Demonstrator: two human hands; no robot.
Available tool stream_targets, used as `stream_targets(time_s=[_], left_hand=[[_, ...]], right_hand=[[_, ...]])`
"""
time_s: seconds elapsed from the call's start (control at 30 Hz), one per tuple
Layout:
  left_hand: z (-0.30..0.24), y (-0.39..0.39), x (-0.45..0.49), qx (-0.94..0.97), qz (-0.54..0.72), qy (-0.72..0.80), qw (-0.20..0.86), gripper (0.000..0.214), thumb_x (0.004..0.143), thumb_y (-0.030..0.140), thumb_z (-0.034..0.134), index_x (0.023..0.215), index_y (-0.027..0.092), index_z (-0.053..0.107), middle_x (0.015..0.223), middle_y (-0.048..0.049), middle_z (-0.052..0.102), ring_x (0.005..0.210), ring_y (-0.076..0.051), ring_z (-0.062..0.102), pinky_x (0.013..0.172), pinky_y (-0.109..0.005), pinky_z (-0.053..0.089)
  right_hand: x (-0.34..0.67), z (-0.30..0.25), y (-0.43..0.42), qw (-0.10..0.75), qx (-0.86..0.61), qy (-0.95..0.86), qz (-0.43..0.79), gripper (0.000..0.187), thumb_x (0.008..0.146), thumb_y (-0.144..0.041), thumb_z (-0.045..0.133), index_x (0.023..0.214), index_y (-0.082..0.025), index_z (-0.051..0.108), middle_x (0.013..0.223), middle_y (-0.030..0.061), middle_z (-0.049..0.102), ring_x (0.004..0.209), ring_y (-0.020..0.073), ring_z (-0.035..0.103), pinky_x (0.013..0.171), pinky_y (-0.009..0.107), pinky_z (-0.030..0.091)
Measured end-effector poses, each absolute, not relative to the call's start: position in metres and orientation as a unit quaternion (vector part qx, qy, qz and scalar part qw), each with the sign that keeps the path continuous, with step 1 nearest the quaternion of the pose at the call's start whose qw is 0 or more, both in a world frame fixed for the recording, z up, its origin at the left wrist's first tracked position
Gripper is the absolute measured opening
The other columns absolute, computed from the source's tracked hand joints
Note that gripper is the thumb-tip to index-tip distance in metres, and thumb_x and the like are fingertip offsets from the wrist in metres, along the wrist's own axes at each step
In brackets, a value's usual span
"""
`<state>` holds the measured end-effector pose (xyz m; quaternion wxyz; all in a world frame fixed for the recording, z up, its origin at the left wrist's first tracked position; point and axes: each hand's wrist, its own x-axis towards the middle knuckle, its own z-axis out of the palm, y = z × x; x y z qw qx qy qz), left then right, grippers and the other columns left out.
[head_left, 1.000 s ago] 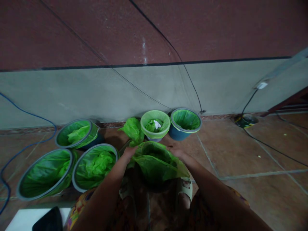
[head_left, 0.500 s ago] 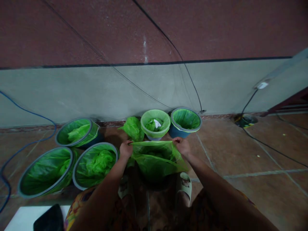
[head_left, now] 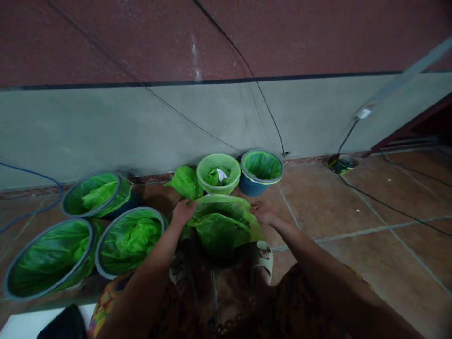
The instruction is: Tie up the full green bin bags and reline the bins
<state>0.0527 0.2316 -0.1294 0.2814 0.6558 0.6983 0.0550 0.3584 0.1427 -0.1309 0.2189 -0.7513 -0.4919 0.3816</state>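
Observation:
Between my feet a green plastic bag spreads with its mouth up, its lower part in a dark bin that is mostly hidden. My left hand is closed on the left side of the bag's mouth. At the right side, my right hand has its fingers bent at the bag's edge, gripping it. Just beyond the bag stands a light green bin with crumpled green plastic and a white scrap inside. A loose green plastic bag lies on the floor left of it.
A blue bin with a green liner stands against the wall. At left are three lined bins, the nearest a grey-rimmed bin. A blue cable runs along the far left. A black cable crosses the tiled floor at right.
The view has turned a little to the right, so the bins sit further left. The bag's mouth has become rounder and wider between my hands. Both hands stay at its edge.

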Motion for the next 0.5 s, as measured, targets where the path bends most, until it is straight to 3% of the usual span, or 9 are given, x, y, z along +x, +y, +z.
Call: stream_targets(time_s=[0.1, 0.23, 0.3, 0.4, 0.5], left_hand=[[-0.124, 0.229, 0.056, 0.673, 0.034, 0.705, 0.223, 0.033, 0.09, 0.03, 0.053, 0.112, 0.012, 0.07, 0.109, -0.0164, 0.072, 0.108, -0.032, 0.066, 0.091, -0.034, 0.048], [-0.114, 0.214, 0.071, 0.731, 0.133, 0.657, 0.123, 0.046, 0.087, 0.026, 0.054, 0.13, 0.011, 0.057, 0.129, -0.018, 0.061, 0.124, -0.031, 0.054, 0.107, -0.039, 0.04], [-0.114, 0.198, 0.087, 0.796, 0.163, 0.562, 0.153, 0.047, 0.087, 0.029, 0.054, 0.133, 0.015, 0.054, 0.135, -0.0137, 0.058, 0.129, -0.027, 0.05, 0.112, -0.037, 0.034], [-0.126, 0.169, 0.114, 0.865, 0.108, 0.415, 0.26, 0.055, 0.084, 0.03, 0.059, 0.136, 0.019, 0.05, 0.137, -0.0114, 0.057, 0.129, -0.027, 0.049, 0.114, -0.04, 0.034], [-0.145, 0.147, 0.132, 0.88, 0.052, 0.352, 0.315, 0.062, 0.079, 0.023, 0.062, 0.138, 0.018, 0.047, 0.137, -0.0132, 0.057, 0.128, -0.03, 0.051, 0.112, -0.045, 0.036]], right_hand=[[0.355, -0.118, 0.144, 0.211, -0.75, -0.543, 0.313, 0.013, 0.081, -0.025, 0.062, 0.085, -0.017, 0.072, 0.082, 0.0062, 0.072, 0.077, 0.02, 0.065, 0.071, 0.028, 0.047], [0.344, -0.109, 0.137, 0.206, -0.622, -0.642, 0.398, 0.019, 0.082, -0.028, 0.061, 0.096, -0.02, 0.072, 0.087, 0.0018, 0.072, 0.075, 0.0158, 0.063, 0.07, 0.025, 0.047], [0.336, -0.109, 0.13, 0.141, -0.59, -0.678, 0.414, 0.03, 0.074, -0.031, 0.07, 0.102, -0.021, 0.071, 0.094, 0.0025, 0.073, 0.081, 0.0181, 0.064, 0.074, 0.027, 0.047], [0.326, -0.118, 0.117, 0.037, -0.588, -0.708, 0.391, 0.055, 0.058, -0.028, 0.083, 0.111, -0.024, 0.069, 0.104, 0.0041, 0.072, 0.095, 0.0245, 0.065, 0.081, 0.03, 0.048], [0.32, -0.13, 0.108, 0.008, -0.61, -0.709, 0.355, 0.049, 0.061, -0.019, 0.078, 0.109, -0.021, 0.068, 0.104, 0.0081, 0.071, 0.099, 0.0272, 0.065, 0.085, 0.031, 0.047]])
